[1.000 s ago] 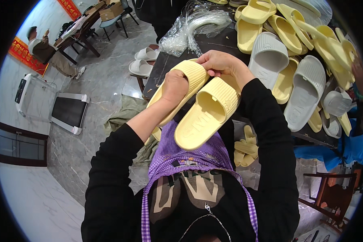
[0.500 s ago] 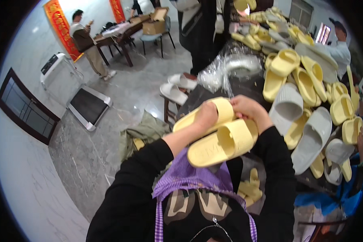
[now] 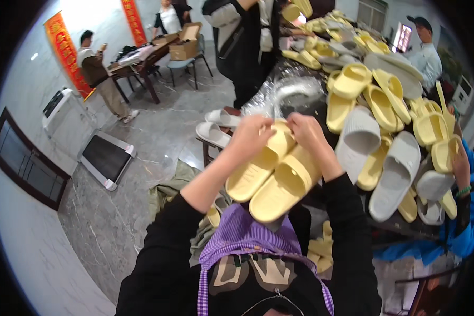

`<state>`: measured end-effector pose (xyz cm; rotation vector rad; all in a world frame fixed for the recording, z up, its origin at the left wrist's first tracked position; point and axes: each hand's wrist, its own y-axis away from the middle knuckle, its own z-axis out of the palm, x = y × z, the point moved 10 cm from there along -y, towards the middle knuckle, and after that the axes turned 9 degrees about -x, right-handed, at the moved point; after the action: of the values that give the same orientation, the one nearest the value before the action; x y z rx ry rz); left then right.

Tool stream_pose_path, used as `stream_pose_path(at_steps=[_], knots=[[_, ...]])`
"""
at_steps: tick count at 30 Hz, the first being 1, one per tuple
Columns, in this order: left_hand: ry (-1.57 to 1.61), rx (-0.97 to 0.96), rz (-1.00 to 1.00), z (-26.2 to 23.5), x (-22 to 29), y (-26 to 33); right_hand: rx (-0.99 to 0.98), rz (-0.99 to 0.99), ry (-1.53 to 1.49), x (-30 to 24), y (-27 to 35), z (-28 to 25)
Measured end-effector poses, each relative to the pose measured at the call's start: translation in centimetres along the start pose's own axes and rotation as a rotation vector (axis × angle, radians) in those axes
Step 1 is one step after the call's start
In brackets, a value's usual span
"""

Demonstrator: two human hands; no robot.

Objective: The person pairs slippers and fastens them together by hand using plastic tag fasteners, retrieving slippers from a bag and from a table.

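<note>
A pair of yellow slippers is held side by side in front of me, heel ends toward my body. My left hand (image 3: 252, 138) is closed at the far end of the left yellow slipper (image 3: 243, 181), partly covering its strap. My right hand (image 3: 309, 136) grips the far end of the pair, beside the strap of the right yellow slipper (image 3: 269, 203). The fingertips of both hands come close together there, and some are hidden. Just beyond my hands lies crumpled clear plastic wrap (image 3: 297, 95) on the dark table.
Yellow slippers (image 3: 353, 79) and grey slippers (image 3: 395, 176) lie piled on the table at right. A co-worker's hand (image 3: 461, 158) touches a yellow slipper there. White slippers (image 3: 214, 134) rest on a stool at left. More yellow slippers (image 3: 321, 247) lie below. Several people stand farther off.
The pair has turned from slanting sideways to pointing away from me. My left hand has moved from the slipper's middle to its far end; my right hand has moved slightly left.
</note>
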<state>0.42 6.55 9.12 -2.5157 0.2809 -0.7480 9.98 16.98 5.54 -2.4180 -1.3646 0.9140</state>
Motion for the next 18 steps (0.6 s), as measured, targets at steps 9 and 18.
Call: stream_pose_path(at_steps=[9, 18], knots=[[0.303, -0.289, -0.322, 8.8, -7.8, -4.8, 0.191, 0.011, -0.106, 1.5, -0.3, 0.4], [0.562, -0.25, -0.431, 10.8, -10.2, -3.5, 0.103, 0.19, -0.379, 4.1, 1.6, 0.7]])
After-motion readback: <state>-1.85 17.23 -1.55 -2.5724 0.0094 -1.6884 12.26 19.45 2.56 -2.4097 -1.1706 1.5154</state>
